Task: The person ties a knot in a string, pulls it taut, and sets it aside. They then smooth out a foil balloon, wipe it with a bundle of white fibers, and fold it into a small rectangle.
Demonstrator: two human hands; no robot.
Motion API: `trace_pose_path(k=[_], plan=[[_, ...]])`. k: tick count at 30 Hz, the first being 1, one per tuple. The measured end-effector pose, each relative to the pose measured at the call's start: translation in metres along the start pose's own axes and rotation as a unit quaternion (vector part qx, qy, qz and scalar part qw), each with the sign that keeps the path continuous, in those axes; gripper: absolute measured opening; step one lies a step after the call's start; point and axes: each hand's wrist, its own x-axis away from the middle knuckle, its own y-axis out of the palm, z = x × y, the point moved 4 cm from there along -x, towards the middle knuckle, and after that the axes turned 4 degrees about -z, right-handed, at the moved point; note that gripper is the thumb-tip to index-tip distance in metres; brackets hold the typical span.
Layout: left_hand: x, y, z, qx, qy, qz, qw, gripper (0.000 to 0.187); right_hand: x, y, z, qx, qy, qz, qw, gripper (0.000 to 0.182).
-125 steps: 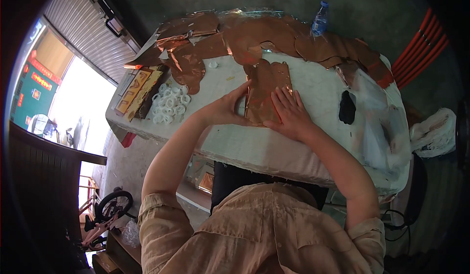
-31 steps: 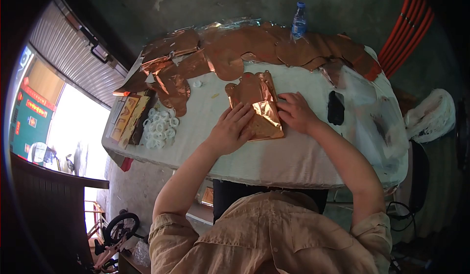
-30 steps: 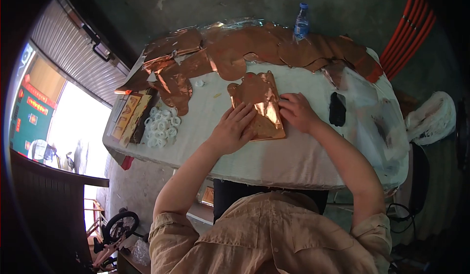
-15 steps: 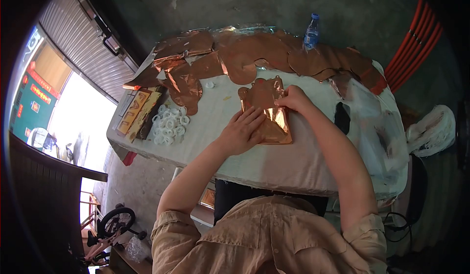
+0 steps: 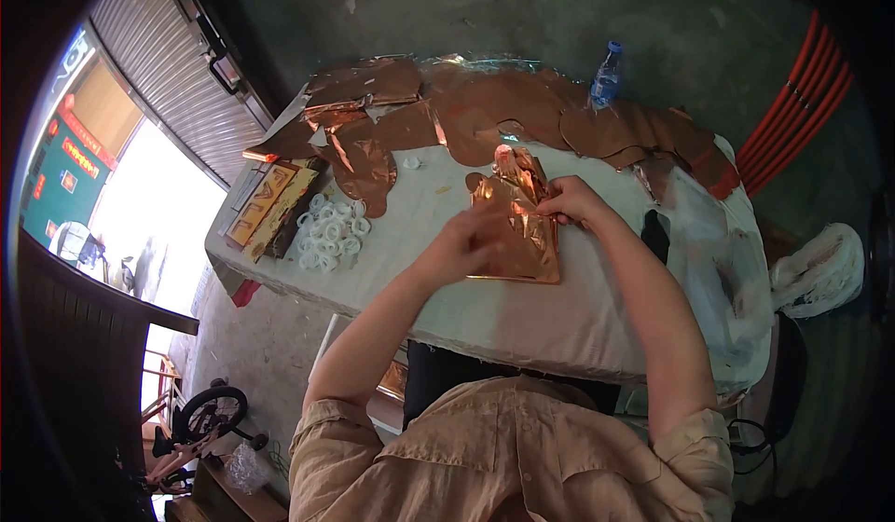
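Note:
A folded, shiny copper-coloured foil balloon (image 5: 527,256) lies flat on the white-covered table in front of me. Its upper part is crumpled and raised. My right hand (image 5: 571,200) pinches the balloon's right edge between thumb and fingers. Over the left side of the foil is my left hand (image 5: 471,240), its fingers smeared by motion. More flat copper foil balloons (image 5: 475,103) spread along the table's far edge, some overlapping. One rounded foil piece (image 5: 368,179) hangs down toward a pile of small white rings (image 5: 329,233) at the left.
A yellow lettered box (image 5: 266,212) stands at the table's left end. Behind the foil is a blue-capped water bottle (image 5: 606,76). Clear plastic bags (image 5: 704,242) cover the right side, beside a dark object (image 5: 655,235). A small bicycle (image 5: 210,415) stands on the floor, lower left.
My left hand has lifted and shifted left off the foil. The balloon's upper part is now crumpled and raised, with my right hand still pinching its edge. The view has shifted slightly.

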Motion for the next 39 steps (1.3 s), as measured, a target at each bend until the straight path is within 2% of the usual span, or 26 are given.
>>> trace_pose_path(k=[1,3,4,6,8,10,11,13,14,16,20,23,27,29,30,32,34,35,36,37,39], plan=[[-0.001,-0.007,0.0,0.08,0.001,0.02,0.997,0.053,0.003,0.0,0.0,-0.006,-0.028,-0.008,1.0,0.014],[0.008,-0.033,-0.01,0.083,-0.158,0.23,0.957,0.042,0.008,-0.001,0.005,-0.012,-0.057,-0.017,0.998,0.014],[0.008,-0.037,-0.014,0.083,-0.159,0.232,0.956,0.042,0.01,-0.001,0.006,-0.021,-0.084,-0.016,0.996,0.014],[0.008,-0.041,-0.027,0.053,-0.235,0.208,0.948,0.041,0.017,0.004,0.005,-0.028,-0.112,-0.018,0.993,0.014],[0.003,-0.04,-0.029,0.073,-0.204,0.224,0.95,0.044,0.029,0.006,0.001,-0.043,-0.13,0.009,0.991,0.011],[-0.001,-0.043,-0.01,0.04,-0.269,0.134,0.953,0.037,0.033,0.009,0.004,-0.062,-0.139,0.001,0.988,0.011],[-0.004,-0.046,-0.012,0.04,-0.269,0.133,0.953,0.037,0.035,0.01,0.005,-0.081,-0.149,-0.005,0.985,0.01],[-0.007,-0.035,-0.025,0.292,-0.306,0.02,0.906,0.026,0.04,0.012,0.004,-0.077,-0.148,-0.007,0.986,0.01],[-0.007,-0.035,-0.03,0.292,-0.306,0.018,0.906,0.026,0.042,0.014,0.004,-0.073,-0.146,-0.01,0.987,0.01],[-0.007,-0.033,-0.031,0.339,-0.285,0.014,0.896,0.014,0.042,0.015,0.006,-0.074,-0.141,-0.024,0.987,0.011],[-0.002,-0.031,-0.016,0.371,-0.294,-0.022,0.881,0.011,0.048,0.016,0.001,-0.047,-0.102,-0.067,0.991,0.012],[0.002,-0.03,-0.012,0.341,-0.292,-0.014,0.894,0.01,0.044,0.017,0.01,-0.071,-0.063,-0.088,0.992,0.013],[0.007,-0.028,-0.007,0.229,-0.288,-0.009,0.93,0.01,0.044,0.019,0.015,-0.04,-0.071,-0.089,0.993,0.014],[0.01,-0.027,0.0,0.196,-0.286,0.002,0.938,0.009,0.047,0.024,0.012,0.005,-0.244,-0.016,0.97,0.011],[0.011,-0.027,0.005,0.145,-0.262,0.008,0.954,0.008,0.051,0.024,0.012,0.004,-0.241,-0.017,0.97,0.011],[0.016,-0.026,0.014,0.097,-0.239,0.013,0.966,0.007,0.067,0.025,0.002,0.261,-0.332,0.043,0.906,0.008],[0.018,-0.027,0.026,0.002,-0.16,0.047,0.986,0.008,0.077,0.03,0.001,0.265,-0.357,0.055,0.894,0.007],[0.02,-0.025,0.022,0.004,-0.163,0.045,0.986,0.008,0.084,0.03,-0.001,0.32,-0.388,0.076,0.861,0.008],[0.021,-0.025,0.025,-0.031,-0.084,0.064,0.994,0.008,0.091,0.031,-0.004,0.373,-0.416,0.096,0.824,0.009],[0.023,-0.025,0.029,-0.066,-0.005,0.083,0.994,0.009,0.093,0.032,-0.005,0.372,-0.413,0.095,0.826,0.009],[0.024,-0.023,0.029,-0.083,-0.014,0.085,0.993,0.011,0.094,0.033,-0.006,0.386,-0.429,0.086,0.812,0.013]])
